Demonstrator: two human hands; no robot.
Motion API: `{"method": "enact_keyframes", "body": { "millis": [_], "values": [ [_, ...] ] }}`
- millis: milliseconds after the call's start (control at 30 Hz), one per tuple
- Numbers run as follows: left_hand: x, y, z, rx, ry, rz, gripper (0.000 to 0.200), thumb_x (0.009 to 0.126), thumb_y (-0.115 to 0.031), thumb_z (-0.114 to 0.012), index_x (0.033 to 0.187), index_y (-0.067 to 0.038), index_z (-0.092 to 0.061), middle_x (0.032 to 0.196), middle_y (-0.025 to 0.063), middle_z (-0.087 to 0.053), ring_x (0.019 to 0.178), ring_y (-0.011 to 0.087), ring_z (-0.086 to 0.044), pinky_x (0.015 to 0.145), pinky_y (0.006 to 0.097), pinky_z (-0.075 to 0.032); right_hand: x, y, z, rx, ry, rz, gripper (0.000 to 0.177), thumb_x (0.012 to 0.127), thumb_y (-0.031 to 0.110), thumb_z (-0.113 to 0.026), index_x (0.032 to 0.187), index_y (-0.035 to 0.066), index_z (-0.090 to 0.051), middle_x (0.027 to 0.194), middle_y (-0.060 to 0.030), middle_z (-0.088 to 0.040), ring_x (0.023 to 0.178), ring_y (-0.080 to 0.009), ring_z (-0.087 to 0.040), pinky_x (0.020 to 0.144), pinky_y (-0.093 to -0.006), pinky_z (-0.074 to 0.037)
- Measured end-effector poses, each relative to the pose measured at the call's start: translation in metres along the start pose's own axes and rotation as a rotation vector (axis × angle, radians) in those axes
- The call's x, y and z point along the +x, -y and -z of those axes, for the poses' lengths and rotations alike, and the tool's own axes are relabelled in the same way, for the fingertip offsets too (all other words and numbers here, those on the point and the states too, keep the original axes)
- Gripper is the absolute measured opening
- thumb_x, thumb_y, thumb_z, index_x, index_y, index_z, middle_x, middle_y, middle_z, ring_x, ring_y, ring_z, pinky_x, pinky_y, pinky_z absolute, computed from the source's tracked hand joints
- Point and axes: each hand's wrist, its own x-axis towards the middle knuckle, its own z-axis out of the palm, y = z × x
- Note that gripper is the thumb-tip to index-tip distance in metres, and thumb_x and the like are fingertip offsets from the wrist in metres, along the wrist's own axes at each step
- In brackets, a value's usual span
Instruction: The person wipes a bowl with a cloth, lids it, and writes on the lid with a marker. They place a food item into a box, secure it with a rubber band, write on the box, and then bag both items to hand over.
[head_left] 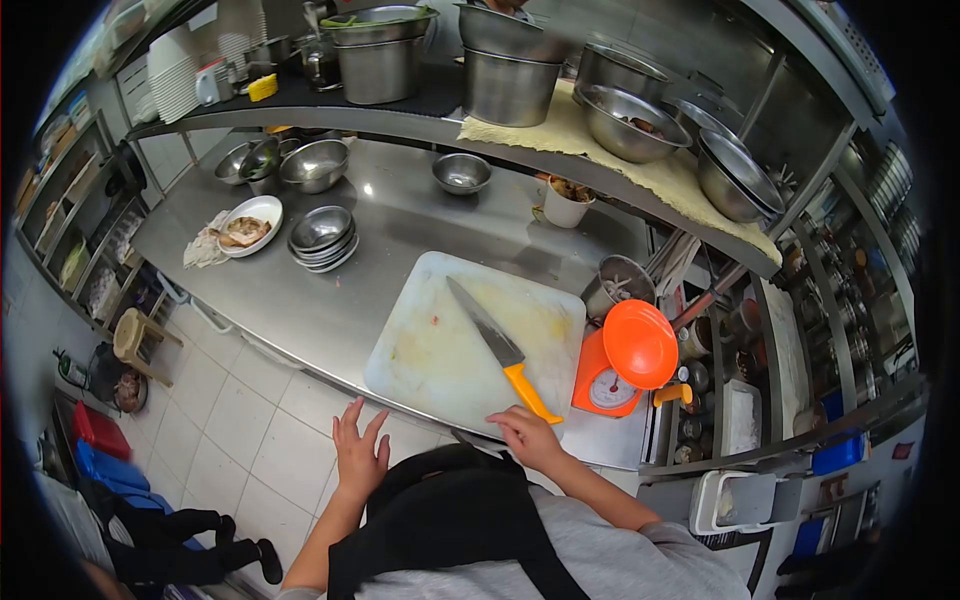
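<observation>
My left hand [359,450] hovers in front of the counter's near edge, its fingers spread and nothing in it. My right hand [528,437] is at the near edge of the white cutting board [420,340], just beside the yellow handle of a large kitchen knife [489,330]. Its fingers are loosely bent, and I see nothing held in them. The knife lies slanted across the stained board, blade pointing away from me. Close to the board's right side stands an orange kitchen scale [606,383] with a round pan [640,345].
Stacked metal bowls [322,232], a white plate with food [252,226] and a single bowl [462,174] stand on the steel counter [300,290]. A white tub [568,204] and metal pot [618,285] sit farther right. Above, a shelf holds pots [512,90]. Another person's legs [180,545] show at lower left.
</observation>
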Motion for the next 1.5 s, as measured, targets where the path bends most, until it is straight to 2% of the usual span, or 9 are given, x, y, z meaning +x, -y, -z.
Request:
{"method": "enact_keyframes", "body": {
  "millis": [133, 300, 400, 567, 767, 833, 933, 1233, 1500],
  "values": [
    [0.041, 0.030, -0.004, 0.007, 0.055, -0.061, 0.051, 0.079, -0.008, -0.068, 0.128, -0.017, -0.058, 0.146, 0.0189, -0.036, 0.136, 0.0380, -0.034, 0.111, 0.0616, -0.024, -0.018, -0.031, 0.001, 0.044, -0.325, -0.146, 0.022, 0.086, 0.001, -0.058, 0.107, 0.006, -0.065, 0.089, -0.0113, -0.059, 0.080, -0.0268, -0.060, 0.072, -0.0347, -0.050],
    [0.121, 0.075, -0.010, -0.016, 0.044, -0.150, 0.050, 0.079, -0.006, -0.067, 0.128, -0.015, -0.058, 0.146, 0.0203, -0.037, 0.134, 0.0392, -0.036, 0.111, 0.0557, -0.028, -0.051, -0.065, -0.002, -0.427, -0.832, -0.278, 0.027, 0.088, 0.004, -0.059, 0.115, -0.001, -0.055, 0.106, -0.0157, -0.054, 0.087, -0.0258, -0.056, 0.078, -0.0325, -0.046],
    [0.165, 0.104, -0.023, -0.102, 0.019, -0.148, 0.049, 0.081, -0.006, -0.065, 0.128, -0.012, -0.057, 0.146, 0.0214, -0.037, 0.132, 0.0403, -0.038, 0.109, 0.0507, -0.032, -0.063, -0.087, -0.018, -0.136, -1.044, -0.529, 0.028, 0.092, 0.007, -0.056, 0.118, -0.002, -0.050, 0.108, -0.0137, -0.051, 0.085, -0.0217, -0.053, 0.078, -0.0324, -0.045],
    [0.202, 0.143, -0.057, -0.082, 0.080, -0.170, 0.049, 0.083, -0.012, -0.068, 0.131, -0.011, -0.054, 0.146, 0.0222, -0.037, 0.129, 0.0404, -0.040, 0.107, 0.0481, -0.033, -0.052, -0.096, -0.025, -0.200, -1.082, -0.634, 0.025, 0.096, 0.010, -0.054, 0.118, -0.002, -0.050, 0.105, -0.0116, -0.050, 0.082, -0.0190, -0.052, 0.076, -0.0325, -0.045],
    [0.203, 0.151, -0.065, -0.034, 0.135, -0.225, 0.048, 0.086, -0.023, -0.067, 0.130, -0.012, -0.054, 0.144, 0.0170, -0.040, 0.127, 0.0359, -0.043, 0.110, 0.0522, -0.028, -0.057, -0.120, -0.029, -0.276, -1.260, -0.683, 0.022, 0.100, 0.016, -0.050, 0.113, -0.002, -0.052, 0.103, -0.0123, -0.054, 0.083, -0.0184, -0.052, 0.078, -0.0321, -0.045],
    [0.203, 0.153, -0.064, -0.057, 0.148, -0.211, 0.047, 0.087, -0.025, -0.067, 0.130, -0.013, -0.054, 0.144, 0.0159, -0.040, 0.127, 0.0349, -0.043, 0.111, 0.0533, -0.027, -0.057, -0.118, -0.030, -0.333, -1.258, -0.687, 0.021, 0.101, 0.018, -0.049, 0.110, -0.001, -0.054, 0.098, -0.0090, -0.054, 0.081, -0.0155, -0.050, 0.075, -0.0303, -0.044],
    [0.204, 0.152, -0.063, -0.050, 0.150, -0.210, 0.047, 0.087, -0.026, -0.066, 0.130, -0.013, -0.054, 0.142, 0.0157, -0.042, 0.127, 0.0347, -0.043, 0.111, 0.0538, -0.026, -0.050, -0.109, -0.031, -0.147, -1.332, -0.724, 0.019, 0.102, 0.019, -0.049, 0.105, 0.001, -0.055, 0.085, -0.0019, -0.052, 0.075, -0.0109, -0.046, 0.069, -0.0264, -0.043],
    [0.205, 0.156, -0.060, -0.089, 0.151, -0.224, 0.045, 0.086, -0.027, -0.067, 0.128, -0.013, -0.056, 0.139, 0.0141, -0.045, 0.129, 0.0319, -0.043, 0.110, 0.0558, -0.025, -0.049, -0.114, -0.034, -0.203, -1.335, -0.780, 0.021, 0.103, 0.023, -0.047, 0.104, 0.005, -0.056, 0.095, -0.0013, -0.057, 0.081, -0.0100, -0.049, 0.074, -0.0260, -0.043],
    [0.207, 0.155, -0.058, -0.088, 0.178, -0.222, 0.044, 0.086, -0.027, -0.067, 0.126, -0.013, -0.056, 0.138, 0.0123, -0.046, 0.130, 0.0306, -0.042, 0.110, 0.0561, -0.024, -0.049, -0.110, -0.034, -0.224, -1.344, -0.767, 0.022, 0.102, 0.023, -0.048, 0.104, 0.003, -0.057, 0.091, -0.0035, -0.058, 0.078, -0.0117, -0.049, 0.073, -0.0273, -0.044]
  ]
}}
